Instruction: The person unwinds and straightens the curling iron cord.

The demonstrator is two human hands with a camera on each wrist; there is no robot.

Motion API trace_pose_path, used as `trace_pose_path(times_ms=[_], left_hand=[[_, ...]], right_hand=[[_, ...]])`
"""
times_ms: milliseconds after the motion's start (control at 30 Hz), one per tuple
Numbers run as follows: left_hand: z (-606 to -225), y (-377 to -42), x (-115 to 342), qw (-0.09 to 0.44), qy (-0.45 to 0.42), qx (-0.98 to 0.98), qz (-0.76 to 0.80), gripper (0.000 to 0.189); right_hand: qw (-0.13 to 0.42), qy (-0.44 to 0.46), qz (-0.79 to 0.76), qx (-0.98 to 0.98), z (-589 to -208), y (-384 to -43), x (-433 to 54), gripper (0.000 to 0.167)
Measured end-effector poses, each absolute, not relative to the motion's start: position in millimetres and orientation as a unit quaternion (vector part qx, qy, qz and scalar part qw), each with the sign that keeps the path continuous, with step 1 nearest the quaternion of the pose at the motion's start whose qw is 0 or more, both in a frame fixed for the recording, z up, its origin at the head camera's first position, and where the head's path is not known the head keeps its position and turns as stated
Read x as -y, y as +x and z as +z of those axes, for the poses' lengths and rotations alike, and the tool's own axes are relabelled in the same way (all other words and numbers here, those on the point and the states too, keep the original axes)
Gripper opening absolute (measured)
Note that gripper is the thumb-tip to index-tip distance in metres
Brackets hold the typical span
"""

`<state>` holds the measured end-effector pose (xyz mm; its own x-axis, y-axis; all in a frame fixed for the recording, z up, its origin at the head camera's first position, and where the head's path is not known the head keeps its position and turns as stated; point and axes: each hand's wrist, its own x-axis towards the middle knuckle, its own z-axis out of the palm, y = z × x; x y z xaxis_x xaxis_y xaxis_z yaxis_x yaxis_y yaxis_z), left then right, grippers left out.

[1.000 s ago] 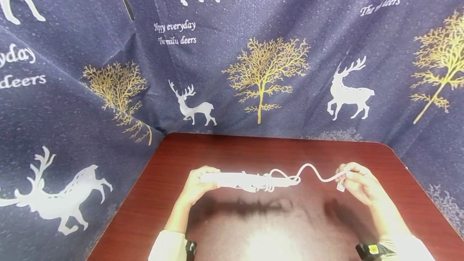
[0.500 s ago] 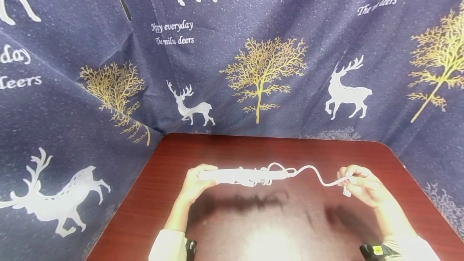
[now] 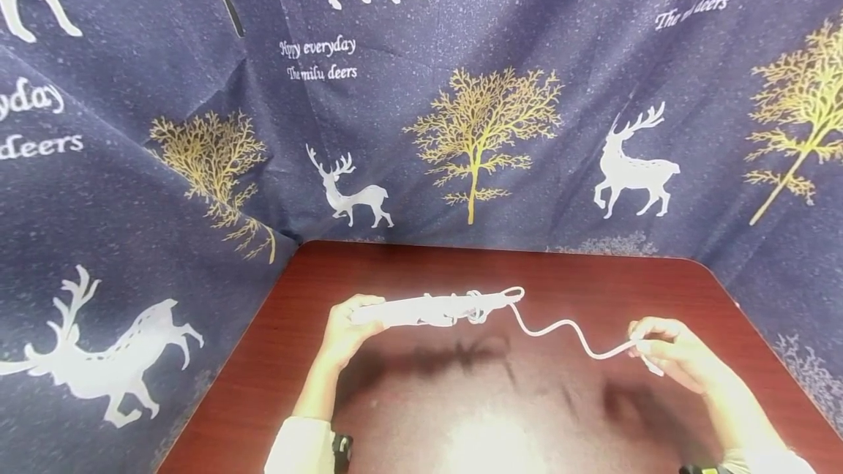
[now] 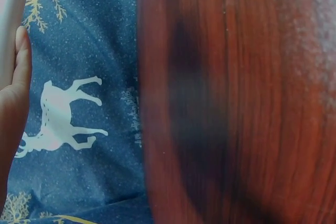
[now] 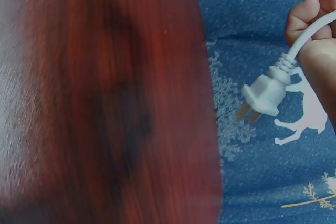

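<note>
My left hand (image 3: 345, 331) grips the left end of a long white corded device (image 3: 402, 311), thumb toward me. Glare washes out its details. The device is held above the table, its far end tilted slightly up, with loops of cord bunched round its right half. From that end a white power cord (image 3: 563, 324) runs in a wavy line to my right hand (image 3: 678, 353), which pinches it close to the plug. In the right wrist view the two-pin plug (image 5: 265, 95) hangs below the fingers. Only a smooth white edge of the device (image 4: 7, 30) shows in the left wrist view.
A reddish-brown wooden table (image 3: 421, 265) lies under both hands, with a bright glare patch near its front. Dark blue cloth (image 3: 395, 115) printed with deer and trees hangs behind and along the sides.
My right hand has moved right and toward me, drawing the cord out longer. My left hand has shifted slightly left, and the device's right end has risen.
</note>
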<state>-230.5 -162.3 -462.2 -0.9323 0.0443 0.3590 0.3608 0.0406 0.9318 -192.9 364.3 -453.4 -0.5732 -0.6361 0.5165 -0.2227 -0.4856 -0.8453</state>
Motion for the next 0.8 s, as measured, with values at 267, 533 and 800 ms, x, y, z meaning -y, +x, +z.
trace_pose_path(times_ms=[267, 533, 800], left_hand=[[-460, -232, 161, 0.111, -0.162, 0.694, -0.692, 0.036], [-458, -232, 157, 0.108, -0.180, 0.686, -0.697, 0.035], [-441, -220, 153, 0.097, -0.194, 0.695, -0.685, 0.033]], right_hand=[[0.029, -0.259, -0.576, -0.775, -460, -173, -365, 0.024], [0.025, -0.179, -0.561, -0.808, -466, -182, -359, 0.010], [0.066, -0.151, -0.590, -0.791, -477, -187, -361, 0.014]])
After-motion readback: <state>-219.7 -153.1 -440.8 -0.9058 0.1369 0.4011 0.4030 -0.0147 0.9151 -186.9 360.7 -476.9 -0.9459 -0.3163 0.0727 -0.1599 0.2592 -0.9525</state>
